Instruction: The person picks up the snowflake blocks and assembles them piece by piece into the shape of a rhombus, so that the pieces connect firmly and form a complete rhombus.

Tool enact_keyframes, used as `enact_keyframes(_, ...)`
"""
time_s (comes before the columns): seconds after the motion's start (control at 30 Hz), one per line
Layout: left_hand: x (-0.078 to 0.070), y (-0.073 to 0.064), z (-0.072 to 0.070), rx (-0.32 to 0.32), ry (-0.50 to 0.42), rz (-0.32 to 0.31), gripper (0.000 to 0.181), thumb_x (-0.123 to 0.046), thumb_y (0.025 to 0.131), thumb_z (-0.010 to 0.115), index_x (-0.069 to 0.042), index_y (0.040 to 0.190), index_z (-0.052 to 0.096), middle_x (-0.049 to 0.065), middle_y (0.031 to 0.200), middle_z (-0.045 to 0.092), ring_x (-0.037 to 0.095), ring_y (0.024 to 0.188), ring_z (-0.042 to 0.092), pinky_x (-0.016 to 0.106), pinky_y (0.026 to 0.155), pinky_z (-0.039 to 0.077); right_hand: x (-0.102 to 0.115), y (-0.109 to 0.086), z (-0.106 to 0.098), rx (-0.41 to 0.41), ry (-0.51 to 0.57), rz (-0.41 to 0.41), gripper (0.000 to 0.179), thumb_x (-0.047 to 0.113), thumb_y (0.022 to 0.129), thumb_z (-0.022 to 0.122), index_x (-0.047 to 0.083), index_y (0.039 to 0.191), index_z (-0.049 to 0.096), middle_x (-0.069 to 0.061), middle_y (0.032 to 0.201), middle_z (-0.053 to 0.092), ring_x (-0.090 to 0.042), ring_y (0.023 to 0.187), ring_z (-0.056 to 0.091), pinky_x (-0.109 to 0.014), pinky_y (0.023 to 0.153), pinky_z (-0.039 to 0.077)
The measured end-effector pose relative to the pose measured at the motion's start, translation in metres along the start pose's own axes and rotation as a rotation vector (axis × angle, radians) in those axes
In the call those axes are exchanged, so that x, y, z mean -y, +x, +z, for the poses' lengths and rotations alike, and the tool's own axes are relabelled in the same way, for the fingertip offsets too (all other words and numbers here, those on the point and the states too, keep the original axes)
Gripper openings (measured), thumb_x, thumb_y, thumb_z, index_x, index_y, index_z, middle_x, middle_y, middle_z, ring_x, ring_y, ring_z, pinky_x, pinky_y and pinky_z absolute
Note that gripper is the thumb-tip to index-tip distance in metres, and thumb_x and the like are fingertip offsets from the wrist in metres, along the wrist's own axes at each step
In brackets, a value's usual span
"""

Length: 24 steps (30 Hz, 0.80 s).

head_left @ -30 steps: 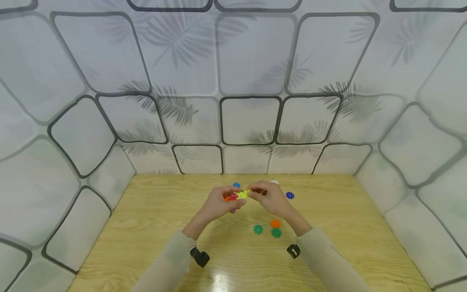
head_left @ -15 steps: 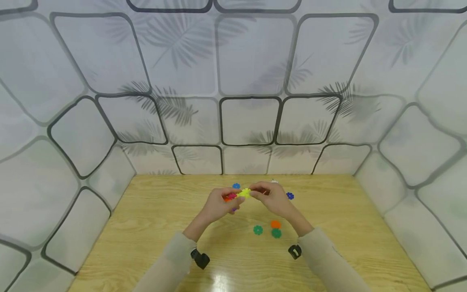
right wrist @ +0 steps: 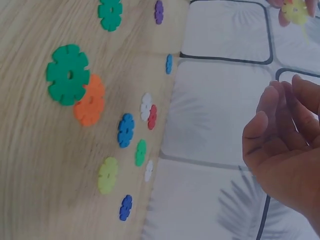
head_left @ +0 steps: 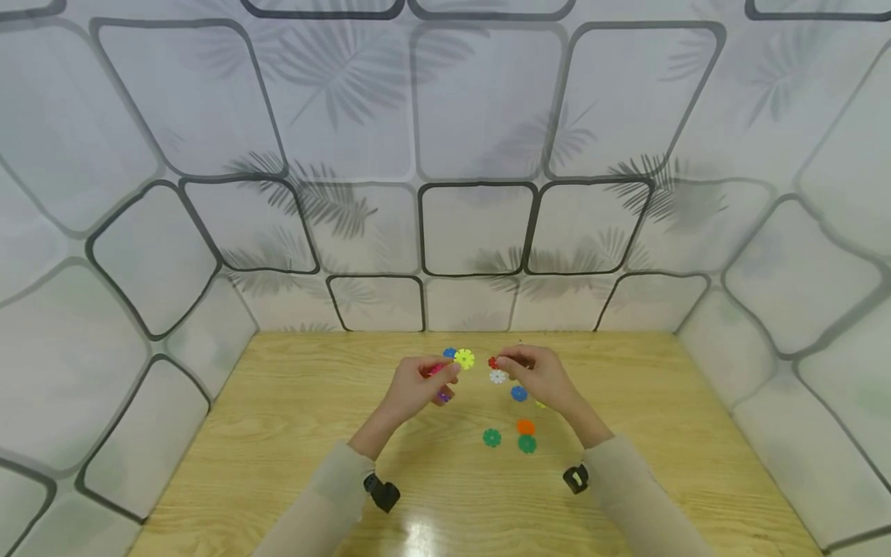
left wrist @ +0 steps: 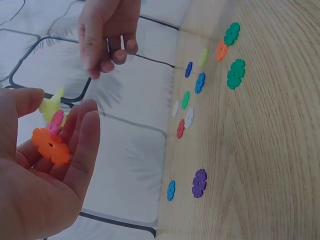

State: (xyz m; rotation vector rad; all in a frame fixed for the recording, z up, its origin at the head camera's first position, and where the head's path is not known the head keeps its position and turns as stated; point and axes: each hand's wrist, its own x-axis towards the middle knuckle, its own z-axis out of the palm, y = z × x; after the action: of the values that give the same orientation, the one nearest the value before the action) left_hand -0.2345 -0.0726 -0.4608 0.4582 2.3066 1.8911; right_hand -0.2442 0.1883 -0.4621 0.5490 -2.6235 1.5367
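My left hand [head_left: 415,389] holds a cluster of slotted, flower-shaped snowflake discs up off the table. In the left wrist view the cluster shows a yellow disc [left wrist: 52,106] by the thumb, a pink disc [left wrist: 54,123] in the middle and an orange disc [left wrist: 50,146] over the fingers. Off to the cluster's right is my right hand [head_left: 541,377], apart from it. In the right wrist view its fingers [right wrist: 270,102] are loosely bent, with nothing between them and the thumb.
Loose discs lie on the wooden table [head_left: 313,464]: two green discs [right wrist: 68,75], an orange disc [right wrist: 90,101], a purple disc [left wrist: 199,183], a red disc [left wrist: 180,129], and several blue, white and other ones. A patterned cloth wall [head_left: 473,232] closes off the back and sides.
My right hand has drawn away from the yellow disc to the right, uncovering red, white and blue discs on the table. The cluster in my left hand has turned, so the yellow disc faces the head camera.
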Motion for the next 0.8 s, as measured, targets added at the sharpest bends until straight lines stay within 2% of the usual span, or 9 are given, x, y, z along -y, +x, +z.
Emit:
enact_keyframes(0.1,0.001,0.0,0.0,0.001,-0.027,-0.014,0.035,-0.023,0.104,0.069,0.006,0.122,0.074,0.022,0.1,0.077,0.047,0.08,0.076,0.037,0.062,0.067,-0.007,-0.001,-0.001,-0.01,-0.022,0.008,0.022,0.021,0.105,0.068,0.004,0.116,0.078,-0.019,0.104,0.077,-0.025,0.083,0.07,-0.023,0.071,0.059)
enact_keyframes(0.23,0.003,0.001,0.0,0.001,-0.064,-0.032,0.036,-0.023,0.105,0.067,0.006,0.127,0.071,0.024,0.104,0.077,0.044,0.076,0.077,0.032,0.059,0.065,-0.015,-0.004,-0.002,-0.012,-0.039,-0.02,0.021,0.017,0.104,0.069,0.002,0.114,0.078,-0.014,0.093,0.076,-0.029,0.077,0.068,-0.023,0.064,0.056)
enact_keyframes(0.33,0.002,0.001,-0.001,-0.002,-0.078,-0.035,0.033,-0.022,0.105,0.067,0.005,0.124,0.072,0.022,0.105,0.077,0.042,0.074,0.077,0.031,0.057,0.065,-0.022,-0.005,-0.004,-0.012,-0.06,-0.028,0.022,0.017,0.104,0.069,-0.001,0.114,0.078,-0.008,0.087,0.075,-0.024,0.072,0.066,-0.023,0.061,0.052)
enact_keyframes(0.43,0.001,0.001,-0.002,-0.008,-0.083,-0.038,0.031,-0.022,0.106,0.067,0.004,0.122,0.073,0.018,0.105,0.078,0.042,0.073,0.077,0.032,0.056,0.064,-0.029,-0.007,-0.005,-0.002,-0.075,-0.009,0.021,0.017,0.105,0.068,0.0,0.114,0.077,-0.007,0.087,0.075,-0.022,0.072,0.065,-0.023,0.06,0.05)
enact_keyframes(0.57,0.0,0.0,-0.002,-0.021,-0.083,-0.045,0.031,-0.022,0.106,0.066,0.003,0.123,0.073,0.022,0.107,0.078,0.041,0.073,0.077,0.027,0.052,0.061,-0.036,-0.008,-0.006,0.01,-0.083,0.024,0.017,0.016,0.104,0.068,0.004,0.11,0.078,-0.016,0.087,0.074,-0.021,0.07,0.064,-0.023,0.059,0.049)
enact_keyframes(0.63,-0.001,0.0,-0.002,-0.027,-0.085,-0.048,0.032,-0.021,0.106,0.065,0.002,0.128,0.071,0.026,0.109,0.077,0.036,0.069,0.077,0.024,0.049,0.058,-0.04,-0.009,-0.007,0.015,-0.085,0.03,0.016,0.015,0.104,0.068,0.004,0.109,0.078,-0.021,0.087,0.073,-0.027,0.069,0.064,-0.022,0.058,0.048)
enact_keyframes(0.73,-0.002,-0.001,-0.001,-0.034,-0.085,-0.052,0.037,-0.02,0.106,0.064,0.001,0.137,0.067,0.025,0.108,0.077,0.023,0.061,0.074,0.022,0.046,0.053,-0.043,-0.01,-0.007,0.027,-0.078,0.05,0.018,0.015,0.105,0.068,0.001,0.11,0.076,-0.025,0.088,0.073,-0.039,0.074,0.065,-0.022,0.059,0.048)
enact_keyframes(0.8,-0.003,-0.001,-0.001,-0.036,-0.084,-0.051,0.04,-0.02,0.107,0.063,-0.001,0.143,0.063,0.022,0.106,0.078,0.015,0.057,0.07,0.022,0.045,0.052,-0.045,-0.011,-0.008,0.036,-0.08,0.067,0.021,0.016,0.105,0.067,-0.002,0.112,0.075,-0.026,0.09,0.073,-0.041,0.076,0.065,-0.022,0.06,0.048)
